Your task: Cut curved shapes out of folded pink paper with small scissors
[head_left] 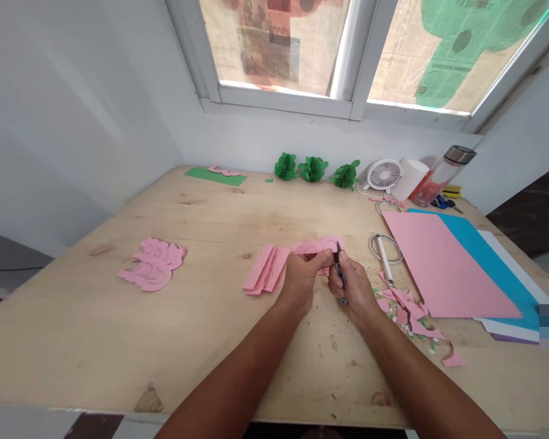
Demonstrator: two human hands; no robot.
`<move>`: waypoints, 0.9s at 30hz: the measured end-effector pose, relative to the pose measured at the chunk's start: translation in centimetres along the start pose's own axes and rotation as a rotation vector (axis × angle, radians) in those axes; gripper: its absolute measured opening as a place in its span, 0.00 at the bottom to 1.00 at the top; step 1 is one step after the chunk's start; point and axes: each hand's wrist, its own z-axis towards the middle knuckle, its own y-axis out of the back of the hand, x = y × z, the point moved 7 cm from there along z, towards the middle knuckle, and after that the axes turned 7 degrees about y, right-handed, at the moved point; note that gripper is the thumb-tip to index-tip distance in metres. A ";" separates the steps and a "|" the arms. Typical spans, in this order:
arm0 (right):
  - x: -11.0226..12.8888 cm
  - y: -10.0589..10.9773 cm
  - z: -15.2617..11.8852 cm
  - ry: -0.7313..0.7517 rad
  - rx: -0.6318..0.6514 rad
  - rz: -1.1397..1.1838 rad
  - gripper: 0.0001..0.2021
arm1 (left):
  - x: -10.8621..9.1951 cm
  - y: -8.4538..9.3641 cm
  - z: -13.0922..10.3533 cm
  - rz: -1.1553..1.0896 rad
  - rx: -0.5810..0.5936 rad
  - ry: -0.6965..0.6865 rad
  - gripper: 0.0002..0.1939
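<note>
My left hand (301,277) pinches a pink paper piece (318,245) with rounded, drawn outlines, holding it just above the table. Close on its right, my right hand (354,281) is closed around dark-bladed scissors (340,277), seen nearly edge-on, with the tip at the paper's right lobe. Whether the blades are parted is too small to tell. Left of my left hand lie folded pink paper strips (266,269) with curved lines on them. Further left rests a group of scalloped pink cut-outs (155,263).
Pink scraps (409,311) and a white pen (385,259) lie right of my hands, beside coloured sheets (448,262). Along the back stand green paper shapes (313,169), a white fan (384,175) and a glass bottle (443,174). A green strip (215,177) lies back left.
</note>
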 end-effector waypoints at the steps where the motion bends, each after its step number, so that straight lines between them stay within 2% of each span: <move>1: 0.0 0.0 0.0 0.000 -0.002 0.000 0.25 | 0.0 0.0 0.0 -0.001 0.001 -0.001 0.14; 27: -0.2 0.1 0.1 -0.006 -0.006 0.021 0.24 | 0.4 0.0 0.1 0.008 0.021 0.010 0.13</move>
